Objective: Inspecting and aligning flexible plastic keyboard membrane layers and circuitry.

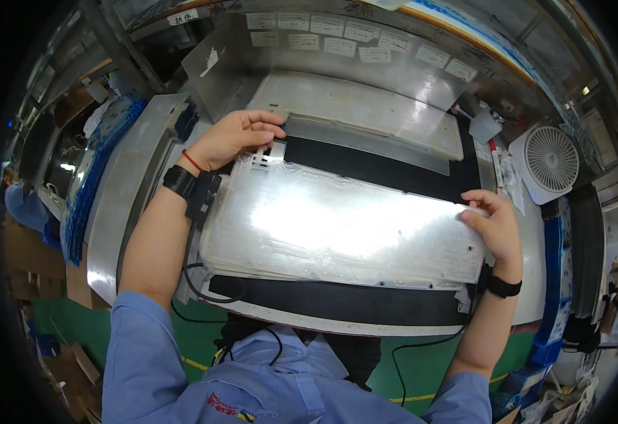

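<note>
A thin shiny silver sheet (pixel 337 219) lies on top of a stack of pale, see-through sheets (pixel 252 265) in front of me. My right hand (pixel 494 225) grips its far right corner, thumb on top and fingers at the edge. My left hand (pixel 242 136) is above the far left corner, beside a small slotted tab. Its thumb and fingers are bent close together; whether they pinch the tab or something else is hidden. Just past the fingertips lies a clear strip (pixel 372 145) on a black mat (pixel 323 297).
Behind the strip lies a large pale plate (pixel 351 102), backed by a metal panel (pixel 365 67) bearing paper labels. A white fan (pixel 549 159) stands at the right. Dark cables (pixel 196 286) hang near both wrists. Blue-edged stacked sheets (pixel 100 166) stand at the left.
</note>
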Action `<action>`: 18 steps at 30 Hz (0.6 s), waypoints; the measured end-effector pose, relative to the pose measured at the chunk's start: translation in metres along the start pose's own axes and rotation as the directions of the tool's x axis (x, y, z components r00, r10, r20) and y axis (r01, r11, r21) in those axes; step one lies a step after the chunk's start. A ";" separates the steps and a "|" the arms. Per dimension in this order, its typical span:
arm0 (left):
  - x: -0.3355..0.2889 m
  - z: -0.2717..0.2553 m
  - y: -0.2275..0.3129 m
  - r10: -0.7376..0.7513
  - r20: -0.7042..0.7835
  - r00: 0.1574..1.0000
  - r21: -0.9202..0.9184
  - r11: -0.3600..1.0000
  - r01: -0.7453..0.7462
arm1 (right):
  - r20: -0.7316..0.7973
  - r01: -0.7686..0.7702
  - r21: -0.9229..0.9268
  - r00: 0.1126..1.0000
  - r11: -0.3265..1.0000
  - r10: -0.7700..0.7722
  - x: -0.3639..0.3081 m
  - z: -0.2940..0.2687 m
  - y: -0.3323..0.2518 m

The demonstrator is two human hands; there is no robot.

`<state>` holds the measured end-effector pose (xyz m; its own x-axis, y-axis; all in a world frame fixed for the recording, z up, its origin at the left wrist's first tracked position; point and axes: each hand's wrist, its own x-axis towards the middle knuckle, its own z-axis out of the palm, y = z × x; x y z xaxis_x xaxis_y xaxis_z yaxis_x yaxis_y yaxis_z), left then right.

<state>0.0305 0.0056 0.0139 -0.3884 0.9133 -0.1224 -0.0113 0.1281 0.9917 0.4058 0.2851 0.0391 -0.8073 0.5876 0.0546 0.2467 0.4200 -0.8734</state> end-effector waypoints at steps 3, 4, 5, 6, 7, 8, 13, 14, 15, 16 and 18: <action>-0.001 0.001 0.000 -0.003 0.004 1.000 -0.058 0.998 0.003 | 0.063 0.034 -0.113 0.998 0.993 -0.027 0.002 -0.001 0.002; -0.001 0.001 0.000 -0.004 0.007 1.000 -0.062 0.998 0.004 | 0.063 0.013 -0.101 0.998 0.995 -0.007 0.002 -0.001 0.002; -0.002 0.001 0.001 -0.005 0.010 1.000 -0.066 0.998 0.006 | 0.064 -0.007 -0.089 0.998 0.996 0.013 0.002 -0.002 0.001; -0.002 0.001 0.001 -0.007 0.013 1.000 -0.070 0.998 0.007 | 0.064 -0.027 -0.077 0.997 0.997 0.032 0.002 -0.002 0.000; -0.001 0.001 0.001 -0.003 0.017 1.000 -0.074 0.997 0.004 | 0.044 -0.039 -0.045 0.998 0.998 0.041 0.002 -0.002 0.001; -0.001 0.000 0.000 0.000 0.021 1.000 -0.079 0.997 0.001 | 0.025 -0.049 -0.014 0.998 0.999 0.049 0.002 -0.002 0.004; 0.002 -0.002 -0.005 0.033 0.017 0.999 -0.064 0.997 -0.032 | -0.048 0.055 0.018 0.997 0.998 -0.054 0.004 -0.002 0.007; 0.002 -0.004 -0.006 0.031 0.010 0.999 -0.050 0.998 -0.030 | -0.046 0.111 0.012 0.993 0.994 -0.111 0.005 -0.002 0.005; 0.002 -0.005 -0.006 0.028 0.003 1.000 -0.037 0.999 -0.028 | -0.043 0.167 0.006 0.985 0.986 -0.166 0.006 -0.002 0.005; 0.003 -0.003 -0.006 0.027 -0.045 0.999 -0.091 0.995 -0.031 | -0.062 0.145 0.032 0.988 0.989 -0.143 0.006 -0.003 0.006; 0.007 0.003 -0.006 0.014 -0.140 0.990 -0.198 0.979 -0.042 | -0.096 0.102 0.085 0.991 0.991 -0.094 0.005 -0.005 0.012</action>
<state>0.0311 0.0127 0.0066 -0.5141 0.8517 -0.1013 -0.1766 0.0104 0.9842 0.4071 0.2967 0.0318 -0.7713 0.6097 0.1826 0.1166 0.4174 -0.9012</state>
